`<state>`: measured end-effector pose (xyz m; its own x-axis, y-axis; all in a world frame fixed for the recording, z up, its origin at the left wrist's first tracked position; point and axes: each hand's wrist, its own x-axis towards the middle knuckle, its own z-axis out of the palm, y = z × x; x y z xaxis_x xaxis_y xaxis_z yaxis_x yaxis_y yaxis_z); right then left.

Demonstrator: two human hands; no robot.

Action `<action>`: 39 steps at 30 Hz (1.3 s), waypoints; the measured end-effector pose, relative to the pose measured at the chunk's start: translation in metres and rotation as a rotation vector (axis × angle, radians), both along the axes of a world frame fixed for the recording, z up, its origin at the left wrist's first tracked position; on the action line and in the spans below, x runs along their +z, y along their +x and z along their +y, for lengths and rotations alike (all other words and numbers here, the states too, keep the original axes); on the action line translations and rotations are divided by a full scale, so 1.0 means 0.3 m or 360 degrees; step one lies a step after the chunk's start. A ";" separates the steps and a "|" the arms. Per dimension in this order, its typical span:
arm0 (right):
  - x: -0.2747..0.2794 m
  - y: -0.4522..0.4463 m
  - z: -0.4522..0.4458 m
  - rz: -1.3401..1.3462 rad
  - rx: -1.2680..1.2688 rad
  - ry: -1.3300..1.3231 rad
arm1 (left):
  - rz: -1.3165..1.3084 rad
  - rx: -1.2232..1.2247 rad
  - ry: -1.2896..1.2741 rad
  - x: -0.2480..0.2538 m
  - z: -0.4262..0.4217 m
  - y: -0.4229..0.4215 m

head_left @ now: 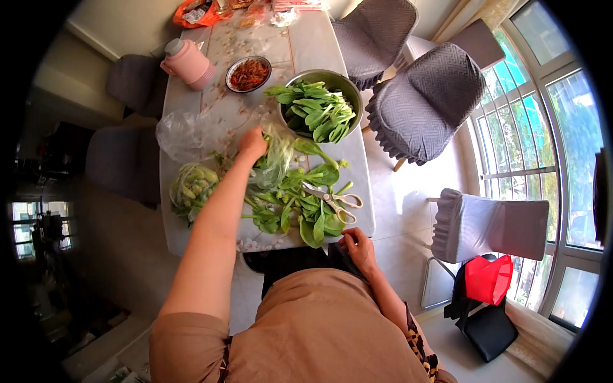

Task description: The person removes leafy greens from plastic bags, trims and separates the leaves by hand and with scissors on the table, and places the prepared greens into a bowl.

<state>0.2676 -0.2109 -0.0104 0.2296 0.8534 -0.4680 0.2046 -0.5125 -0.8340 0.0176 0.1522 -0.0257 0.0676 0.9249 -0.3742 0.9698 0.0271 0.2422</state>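
Note:
My left hand (253,144) reaches over the middle of the table, its fingers closed on a clear plastic bag (276,163) that has some green in it. My right hand (359,251) is low at the table's near edge, fingers curled together; what they hold, if anything, is hidden. Just beyond it lie loose leafy greens (313,217), and scissors (332,201) with cream handles rest on top of them. A metal bowl (357,105) heaped with cut greens (319,112) stands farther back on the right. Left of my forearm sits a bundle of greens (193,186) in plastic.
On the table (223,137) are a crumpled plastic bag (182,135), a pink thermos jug (189,65) and a dish of reddish shredded food (249,74). An orange bag (201,13) lies at the far end. Covered chairs (428,96) stand along the right, near the windows.

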 end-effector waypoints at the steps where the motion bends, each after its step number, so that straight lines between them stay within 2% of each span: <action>1: -0.003 0.003 -0.001 0.0009 -0.0018 -0.0002 | 0.0021 0.0032 -0.0039 0.034 0.000 -0.011; 5: -0.022 0.013 0.003 0.0055 -0.0045 -0.0008 | 0.0217 -0.0153 0.0391 0.101 0.005 -0.098; 8: -0.032 0.017 0.015 0.0069 -0.0001 0.0017 | -0.0547 0.0451 0.0164 0.037 0.114 -0.199; 9: -0.033 0.015 0.021 0.0072 0.0022 0.0030 | -0.1365 0.0825 -0.0148 0.081 0.105 -0.216; 12: -0.006 0.011 0.056 0.0047 0.0123 0.0060 | -0.2449 0.0900 -0.0537 0.205 0.057 -0.253; 14: 0.000 0.010 0.073 0.0016 0.0173 0.0096 | -0.2600 0.1011 -0.0302 0.260 0.027 -0.238; 16: -0.003 0.009 0.080 -0.0001 0.0209 0.0121 | -0.2821 0.1010 -0.0094 0.398 -0.050 -0.219; 17: -0.011 0.010 0.085 -0.0002 0.0221 0.0130 | -0.2794 0.1011 -0.0053 0.483 -0.113 -0.200; 19: -0.006 0.007 0.101 0.0004 0.0246 0.0176 | -0.2853 0.1043 -0.0107 0.546 -0.211 -0.177; 21: 0.022 0.005 0.134 0.0021 0.0270 0.0245 | -0.2877 0.1075 -0.0141 0.564 -0.313 -0.142; 22: 0.049 -0.001 0.159 0.0051 0.0274 0.0288 | -0.2858 0.0969 -0.0181 0.569 -0.366 -0.120; 24: 0.105 -0.016 0.222 0.0106 0.0264 0.0370 | -0.2624 0.0913 -0.0308 0.577 -0.468 -0.070; 26: 0.163 -0.029 0.283 0.0285 0.0267 0.0405 | -0.2734 0.0864 -0.0503 0.536 -0.544 -0.031; 27: 0.224 -0.044 0.313 0.0370 0.0253 0.0390 | -0.2584 0.0828 -0.0468 0.520 -0.575 -0.012; 30: 0.331 -0.075 0.389 0.0577 0.0243 0.0421 | -0.2531 0.0849 -0.0422 0.496 -0.665 0.061; 31: 0.343 -0.085 0.409 0.0639 0.0247 0.0443 | -0.2476 0.0745 -0.0429 0.473 -0.686 0.066; 34: 0.342 -0.121 0.451 0.0319 0.0377 0.0819 | -0.2346 0.0725 -0.0260 0.455 -0.752 0.092; 35: 0.356 -0.122 0.459 0.0152 0.0470 0.0876 | -0.2298 0.0785 -0.0328 0.454 -0.764 0.089; 38: 0.306 -0.115 0.460 0.0270 0.0511 0.0715 | -0.2480 0.1009 -0.0463 0.403 -0.780 0.054; 39: 0.308 -0.110 0.458 0.0437 0.0492 0.0593 | -0.2686 0.0974 -0.0636 0.406 -0.776 0.051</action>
<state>0.2345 -0.0737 0.0820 -0.1458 0.9809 -0.1290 0.0484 -0.1232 -0.9912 0.0329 -0.0807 0.0960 0.2878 0.8450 -0.4507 -0.4377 0.5346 0.7230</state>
